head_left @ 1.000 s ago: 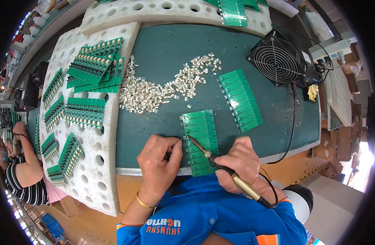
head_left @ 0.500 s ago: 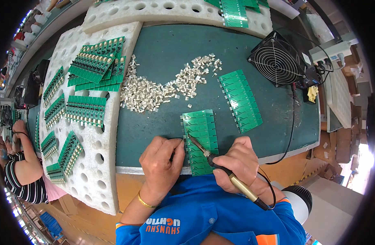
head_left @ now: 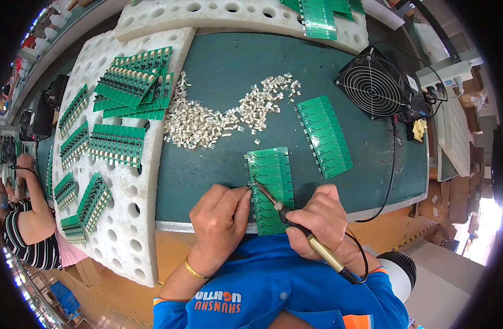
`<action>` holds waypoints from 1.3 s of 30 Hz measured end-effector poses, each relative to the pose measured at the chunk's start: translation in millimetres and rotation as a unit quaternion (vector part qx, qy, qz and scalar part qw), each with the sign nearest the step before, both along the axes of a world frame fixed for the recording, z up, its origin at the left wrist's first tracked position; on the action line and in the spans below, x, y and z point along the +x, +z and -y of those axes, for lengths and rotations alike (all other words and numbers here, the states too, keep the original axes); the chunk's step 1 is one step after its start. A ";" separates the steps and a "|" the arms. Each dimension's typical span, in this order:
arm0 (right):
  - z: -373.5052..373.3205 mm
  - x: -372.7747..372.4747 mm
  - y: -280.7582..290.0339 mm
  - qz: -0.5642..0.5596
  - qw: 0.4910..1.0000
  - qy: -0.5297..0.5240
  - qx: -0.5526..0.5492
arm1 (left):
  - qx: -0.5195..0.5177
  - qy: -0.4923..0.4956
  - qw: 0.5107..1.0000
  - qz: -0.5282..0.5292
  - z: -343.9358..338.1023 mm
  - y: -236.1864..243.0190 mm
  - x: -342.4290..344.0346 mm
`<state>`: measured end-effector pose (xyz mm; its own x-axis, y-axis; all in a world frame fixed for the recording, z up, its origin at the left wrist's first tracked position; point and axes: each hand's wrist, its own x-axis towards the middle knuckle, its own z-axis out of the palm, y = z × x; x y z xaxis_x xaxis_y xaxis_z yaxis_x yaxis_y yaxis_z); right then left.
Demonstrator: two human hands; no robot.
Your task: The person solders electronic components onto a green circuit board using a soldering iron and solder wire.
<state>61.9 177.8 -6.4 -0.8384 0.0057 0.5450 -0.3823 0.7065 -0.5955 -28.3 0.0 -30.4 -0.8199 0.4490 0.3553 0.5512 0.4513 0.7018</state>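
A green circuit board panel (head_left: pixel 272 170) lies at the table's near edge, with small pins along its left side. My right hand (head_left: pixel 321 219) is closed around a soldering iron (head_left: pixel 317 244) with a dark grip and brass-coloured handle. The iron's tip meets the panel near its left edge. Just left of that spot, the fingers of my left hand (head_left: pixel 221 214) are pinched together. Whatever they hold is too small to make out. To the right lies a second green panel (head_left: pixel 324 137). Beyond my left hand spreads a pile of small white pin connectors (head_left: pixel 199 126).
A black fan (head_left: pixel 372 82) stands at the far right, and the iron's cable (head_left: pixel 393 170) runs nearby. On the left, a white foam sheet with holes (head_left: pixel 117 192) bears several populated boards (head_left: pixel 117 145). Another foam sheet (head_left: pixel 235 16) lies at the back. A person (head_left: pixel 29 219) sits far left.
The view has shifted slightly. Both hands and the soldering iron stay almost in place at the panel's left edge.
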 end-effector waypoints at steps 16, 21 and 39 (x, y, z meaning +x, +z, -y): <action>1.0 4.8 3.3 0.013 1.000 0.009 0.013 | 0.017 0.001 1.000 0.023 -0.3 -2.1 -0.2; 2.0 8.0 3.1 0.016 1.000 0.012 0.021 | 0.014 -0.003 1.000 0.024 -1.2 -1.2 -1.2; 4.7 11.5 2.2 0.009 1.000 0.008 0.028 | 0.027 -0.002 0.999 0.047 0.3 -1.9 0.3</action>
<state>73.4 173.1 -4.1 -0.8477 -0.0373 0.5292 -0.3834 0.7324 -0.5627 -28.1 -0.3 -32.2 -0.8493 0.4345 0.3000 0.4828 0.4092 0.7742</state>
